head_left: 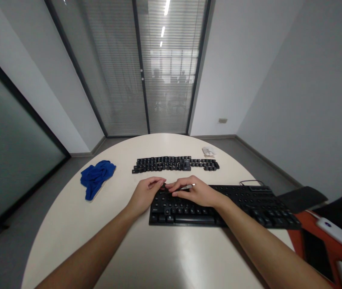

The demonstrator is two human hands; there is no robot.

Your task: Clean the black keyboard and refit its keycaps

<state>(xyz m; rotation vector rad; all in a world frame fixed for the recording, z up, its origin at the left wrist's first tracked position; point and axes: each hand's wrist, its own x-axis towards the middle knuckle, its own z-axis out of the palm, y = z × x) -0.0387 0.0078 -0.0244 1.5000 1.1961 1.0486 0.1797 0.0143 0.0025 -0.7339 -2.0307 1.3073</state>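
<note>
A black keyboard [196, 220] lies on the round table, with many keycaps off its upper rows and several still on along the front and right. My left hand [143, 196] is at its upper left corner, thumb and index pressed close together. Whatever lies between those fingertips is too small to make out. Over the left part of the keys, my right hand [197, 192] is closed around a slim silver-white tool [188, 186]. The tool's working end is hidden by the fingers near the corner. Behind both hands sit loose black keycaps [161, 163], laid out in rows.
A blue cloth [97, 178] lies crumpled at the left of the table [122, 257]. A small clear plastic bag [209, 151] rests at the far right. Beyond the right edge, a red surface [299, 220] carries a white power strip [339, 237] and a dark phone [317, 253].
</note>
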